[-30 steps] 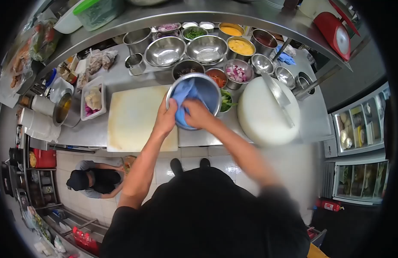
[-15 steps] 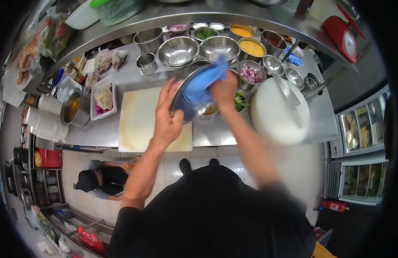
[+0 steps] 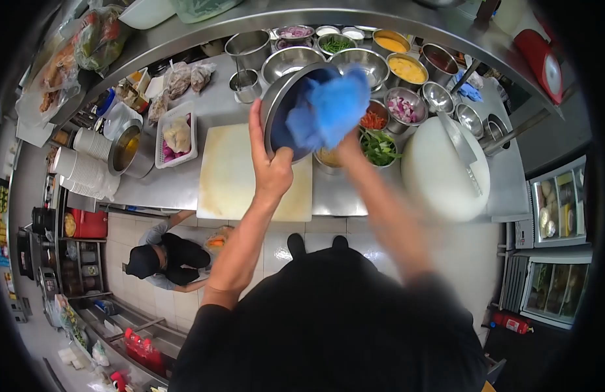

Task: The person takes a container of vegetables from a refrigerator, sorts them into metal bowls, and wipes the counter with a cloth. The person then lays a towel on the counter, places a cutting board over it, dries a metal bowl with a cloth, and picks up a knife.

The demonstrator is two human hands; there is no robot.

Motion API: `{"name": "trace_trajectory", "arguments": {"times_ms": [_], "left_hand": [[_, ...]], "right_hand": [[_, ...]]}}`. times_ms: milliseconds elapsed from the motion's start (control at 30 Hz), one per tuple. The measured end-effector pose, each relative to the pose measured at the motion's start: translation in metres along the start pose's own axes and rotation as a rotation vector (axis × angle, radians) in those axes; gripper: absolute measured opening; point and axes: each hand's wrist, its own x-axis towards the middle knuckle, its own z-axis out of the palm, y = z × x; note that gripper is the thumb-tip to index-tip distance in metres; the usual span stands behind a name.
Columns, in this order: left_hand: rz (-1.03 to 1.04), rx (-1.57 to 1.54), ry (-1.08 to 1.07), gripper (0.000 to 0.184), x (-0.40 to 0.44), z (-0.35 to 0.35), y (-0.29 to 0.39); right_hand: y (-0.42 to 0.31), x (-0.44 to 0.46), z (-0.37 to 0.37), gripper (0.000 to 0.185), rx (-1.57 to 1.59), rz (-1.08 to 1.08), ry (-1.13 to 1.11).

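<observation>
A steel bowl (image 3: 286,98) is tipped on its side above the cutting board (image 3: 230,173), its inside facing right. My left hand (image 3: 272,175) grips its near left rim, thumb at the front and fingers along the outside. In my right hand (image 3: 347,147) is a blue cloth (image 3: 338,108), bunched and smeared by motion at the bowl's opening. The cloth hides most of the right fingers. Just beyond the cloth are a bowl of chopped red onion (image 3: 407,108), some sliced red pepper (image 3: 373,120) and green leaves (image 3: 379,149).
A cleaver (image 3: 460,147) lies on a round white block (image 3: 433,176) at right. Left stand a white basket (image 3: 160,140), a steel pot (image 3: 140,164) and stacked tubs (image 3: 80,166). A steel shelf (image 3: 328,21) spans overhead. Another person (image 3: 178,255) crouches at lower left.
The cloth has swung outward to the right and its folds have spread. The bowl now shows more of its inside. The whole view has shifted, and the other person's arm reaches toward the counter.
</observation>
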Motion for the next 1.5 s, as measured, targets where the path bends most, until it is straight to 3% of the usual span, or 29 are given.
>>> {"name": "trace_trajectory", "arguments": {"times_ms": [33, 67, 100, 167, 200, 267, 333, 367, 400, 533, 600, 633, 700, 767, 833, 900, 933, 967, 1033, 1067, 1100, 1167, 1200, 1233, 1300, 1367, 1433, 1467, 1500], "left_hand": [[0.013, -0.077, 0.138, 0.077, 0.0, 0.003, -0.001], [0.034, 0.01, 0.228, 0.071, 0.0, -0.01, -0.029], [0.037, 0.024, 0.239, 0.071, -0.003, -0.025, -0.041], [-0.33, -0.308, 0.41, 0.065, -0.009, -0.058, -0.053], [-0.315, -0.301, 0.429, 0.065, -0.009, -0.069, -0.061], [-0.669, -0.58, 0.424, 0.052, -0.014, -0.085, -0.077], [-0.799, -0.751, 0.332, 0.049, -0.033, -0.081, -0.099], [-0.805, -0.789, 0.288, 0.047, -0.052, -0.071, -0.108], [-0.802, -0.804, 0.257, 0.046, -0.064, -0.071, -0.112], [-0.766, -0.736, 0.186, 0.04, -0.077, -0.077, -0.109], [-0.74, -0.697, 0.164, 0.037, -0.077, -0.067, -0.115], [-0.719, -0.667, 0.161, 0.036, -0.08, -0.063, -0.118], [-0.668, -0.579, 0.152, 0.033, -0.082, -0.064, -0.126], [-0.576, -0.405, 0.117, 0.03, -0.083, -0.073, -0.142], [-0.355, 0.012, 0.035, 0.027, -0.087, -0.095, -0.174], [-0.183, 0.253, 0.097, 0.024, -0.085, -0.117, -0.204], [-0.327, 0.062, 0.355, 0.032, -0.062, -0.09, -0.15], [-0.474, -0.133, 0.607, 0.041, -0.041, -0.067, -0.088], [-0.373, -0.188, 0.614, 0.049, -0.058, -0.1, -0.115], [-0.473, -0.141, 0.645, 0.049, -0.069, -0.116, -0.131], [-0.664, -0.016, 0.67, 0.054, -0.07, -0.108, -0.108], [-0.806, -0.061, 0.648, 0.059, -0.086, -0.131, -0.136], [-0.813, -0.091, 0.656, 0.062, -0.089, -0.131, -0.144], [-0.815, -0.112, 0.688, 0.065, -0.09, -0.135, -0.15], [-0.766, -0.142, 0.607, 0.071, -0.098, -0.154, -0.18], [-0.827, -0.161, 0.736, 0.07, -0.086, -0.138, -0.161], [-0.834, -0.174, 0.703, 0.064, -0.085, -0.147, -0.169], [-0.825, -0.193, 0.666, 0.062, -0.089, -0.152, -0.176], [-0.827, -0.208, 0.616, 0.06, -0.093, -0.157, -0.184]], "right_hand": [[-0.047, -0.012, 0.017, 0.041, 0.119, 0.779, -0.013], [-0.052, -0.045, 0.031, 0.044, 0.313, 0.821, 0.073], [-0.052, -0.069, 0.028, 0.043, 0.423, 0.799, -0.016], [-0.072, -0.092, 0.015, 0.041, 0.555, 0.788, -0.124], [-0.095, -0.084, 0.003, 0.039, 0.506, 0.749, -0.044], [-0.106, -0.078, 0.002, 0.037, 0.454, 0.714, 0.025], [-0.104, -0.077, 0.012, 0.043, -0.097, -0.385, -0.302], [-0.12, -0.091, 0.036, 0.046, 0.045, -0.04, -0.295], [-0.138, -0.081, 0.024, 0.047, -0.355, -0.345, -0.533], [-0.157, -0.03, 0.024, 0.048, -0.349, -0.519, -0.66], [-0.15, -0.002, 0.032, 0.042, -0.107, -0.245, -0.591], [-0.141, 0.011, 0.034, 0.042, -0.11, -0.243, -0.581], [-0.119, 0.025, 0.029, 0.037, 0.4, 0.606, -0.739], [-0.087, -0.015, 0.035, 0.042, 0.433, 1.052, -0.513], [-0.099, -0.049, 0.025, 0.042, 0.26, 0.933, -0.448], [-0.106, -0.064, 0.006, 0.033, 0.079, 0.708, -0.454], [-0.113, -0.053, -0.013, 0.033, 0.046, 0.694, -0.413], [-0.132, -0.031, -0.038, 0.027, 0.021, 0.472, -0.29], [-0.178, 0.02, -0.092, 0.025, -0.192, 0.023, 0.013], [-0.171, 0.039, -0.123, 0.029, -0.175, -0.038, 0.16], [-0.196, 0.071, -0.154, 0.029, -0.396, -0.247, 0.339], [-0.208, 0.143, -0.198, 0.023, -0.387, -0.56, 0.728], [-0.191, 0.185, -0.232, 0.023, -0.596, -0.755, 0.844], [-0.182, 0.214, -0.249, 0.036, -0.631, -0.695, 0.811], [-0.162, 0.25, -0.279, 0.049, -1.034, -0.309, 0.431], [-0.123, 0.225, -0.29, 0.048, -1.314, -0.655, 0.304], [-0.152, 0.141, -0.221, 0.045, -0.818, -0.337, 0.115], [-0.169, 0.093, -0.192, 0.035, -0.72, -0.102, -0.103], [-0.171, 0.05, -0.18, 0.029, -0.583, -0.077, -0.446]]}}
